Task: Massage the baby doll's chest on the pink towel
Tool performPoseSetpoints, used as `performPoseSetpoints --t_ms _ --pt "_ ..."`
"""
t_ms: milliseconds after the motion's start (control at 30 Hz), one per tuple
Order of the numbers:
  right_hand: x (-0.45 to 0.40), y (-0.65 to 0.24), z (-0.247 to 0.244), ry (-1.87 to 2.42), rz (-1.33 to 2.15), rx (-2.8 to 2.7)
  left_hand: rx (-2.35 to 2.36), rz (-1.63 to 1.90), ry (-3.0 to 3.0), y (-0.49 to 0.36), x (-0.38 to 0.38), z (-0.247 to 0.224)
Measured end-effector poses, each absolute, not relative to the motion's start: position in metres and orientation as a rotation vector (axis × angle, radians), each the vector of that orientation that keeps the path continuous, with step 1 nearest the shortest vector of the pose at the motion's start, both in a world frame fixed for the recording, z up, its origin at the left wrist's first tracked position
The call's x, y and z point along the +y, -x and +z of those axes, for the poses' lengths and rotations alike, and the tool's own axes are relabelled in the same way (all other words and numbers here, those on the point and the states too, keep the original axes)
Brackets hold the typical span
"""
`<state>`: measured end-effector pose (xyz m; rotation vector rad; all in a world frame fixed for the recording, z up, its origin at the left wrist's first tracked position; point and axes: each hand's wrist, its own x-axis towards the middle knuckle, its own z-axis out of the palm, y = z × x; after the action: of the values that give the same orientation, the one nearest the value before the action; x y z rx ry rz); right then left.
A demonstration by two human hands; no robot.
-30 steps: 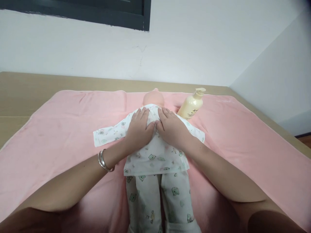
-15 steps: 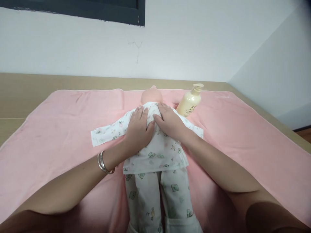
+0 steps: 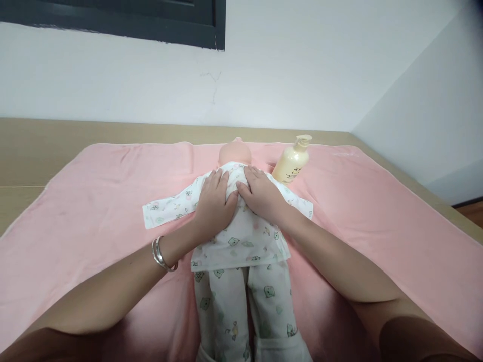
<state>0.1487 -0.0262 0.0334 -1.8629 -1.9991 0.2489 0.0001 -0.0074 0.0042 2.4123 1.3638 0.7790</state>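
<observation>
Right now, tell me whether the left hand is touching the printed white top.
Touching: the head view shows the left hand lying flat, fingers spread, on the chest of the printed white top.

Trousers point(image 3: 228, 301) cut off by the bottom edge, dark frame point(image 3: 158, 31) by the top, bottle lettering point(image 3: 293, 174) illegibly small
</observation>
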Motion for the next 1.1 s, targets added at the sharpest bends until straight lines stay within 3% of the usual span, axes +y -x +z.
performPoseSetpoints --t_ms 400,600,867,1100 --pt "-0.024 -0.155 0.038 1.9 0.333 -2.005 1.344 0.647 -2.096 0.002 -0.002 0.016" --pt "-0.023 -0.152 0.037 1.967 0.278 -1.987 1.427 0.842 -2.039 0.0 -0.007 0.003" --pt "-0.046 -0.132 0.037 1.991 0.057 -2.064 1.413 0.691 -2.276 0.001 0.01 0.01" --pt "-0.015 -0.157 0.04 1.917 0.322 -2.114 1.279 0.684 -2.419 0.0 -0.029 0.014"
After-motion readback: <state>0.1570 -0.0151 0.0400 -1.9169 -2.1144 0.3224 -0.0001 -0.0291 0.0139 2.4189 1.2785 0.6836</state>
